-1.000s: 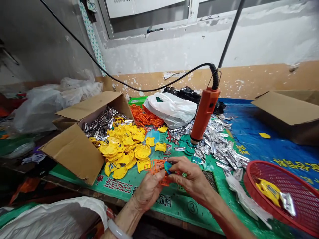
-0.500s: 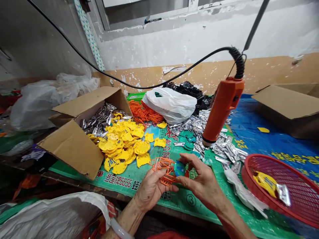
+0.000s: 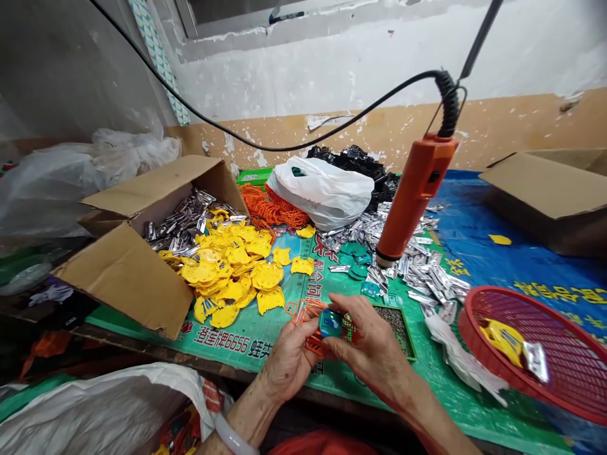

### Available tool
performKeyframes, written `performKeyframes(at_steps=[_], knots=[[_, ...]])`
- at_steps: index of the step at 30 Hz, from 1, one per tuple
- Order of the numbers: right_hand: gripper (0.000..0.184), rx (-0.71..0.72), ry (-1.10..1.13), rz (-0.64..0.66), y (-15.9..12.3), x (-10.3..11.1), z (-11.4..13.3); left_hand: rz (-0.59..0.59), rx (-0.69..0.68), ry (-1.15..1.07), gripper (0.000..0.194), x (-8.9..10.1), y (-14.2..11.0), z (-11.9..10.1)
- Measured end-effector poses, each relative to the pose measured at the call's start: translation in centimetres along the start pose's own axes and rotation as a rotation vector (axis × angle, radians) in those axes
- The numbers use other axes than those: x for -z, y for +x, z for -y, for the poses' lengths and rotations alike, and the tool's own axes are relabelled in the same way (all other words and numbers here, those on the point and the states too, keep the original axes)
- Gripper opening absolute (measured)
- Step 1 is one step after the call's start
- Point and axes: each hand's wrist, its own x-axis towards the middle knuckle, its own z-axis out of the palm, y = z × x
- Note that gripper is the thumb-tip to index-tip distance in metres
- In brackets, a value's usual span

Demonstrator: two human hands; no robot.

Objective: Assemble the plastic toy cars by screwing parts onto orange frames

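Note:
My left hand [image 3: 290, 357] is closed on an orange plastic frame [image 3: 309, 311] made of thin bars, near the table's front edge. Between thumb and fingers, my right hand [image 3: 370, 344] grips a small teal-blue plastic piece [image 3: 331, 323], which lies against the frame's right end. The two hands almost meet, and my fingers cover part of both pieces. Just right of my right hand is a green tray [image 3: 408, 341] of small dark screws. An orange electric screwdriver [image 3: 417, 196] hangs tip down beyond my hands.
Yellow plastic parts [image 3: 232, 265] are heaped at left before an open cardboard box [image 3: 128, 278]. Silver parts [image 3: 439, 278], green parts [image 3: 355, 258], orange frames [image 3: 270, 205] and a white bag [image 3: 327, 189] lie farther back. A red basket [image 3: 478, 303] stands at right.
My right hand has moved slightly left with the teal-blue piece, bringing it against the orange frame. More of the screw tray shows now, and the view has shifted a little.

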Motion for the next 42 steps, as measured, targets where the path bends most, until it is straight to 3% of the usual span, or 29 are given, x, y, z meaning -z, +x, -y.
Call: performKeyframes(at_steps=[11, 22, 32, 37, 42], knots=[[0.068, -0.006, -0.012, -0.017, -0.3, -0.6, 0.1, -0.078, 0.007, -0.074, 0.024, 0.6, 0.3, 0.8], [0.065, -0.238, 0.112, 0.067, -0.4, -0.5, -0.1, -0.08, 0.017, -0.057, 0.026, 0.5, 0.2, 1.2], [0.053, -0.114, -0.158, -0.022, -1.6, -1.5, 0.6, -0.073, -0.01, 0.024, 0.03, 0.3, 0.0, 1.3], [0.059, -0.083, -0.28, 0.0, -2.2, -2.1, 0.9, -0.163, -0.025, 0.094, 0.027, 0.2, 0.0, 1.8], [0.066, -0.111, -0.251, -0.015, -3.3, -2.8, 1.2, -0.149, -0.063, 0.179, 0.026, 0.3, -0.2, 2.2]])
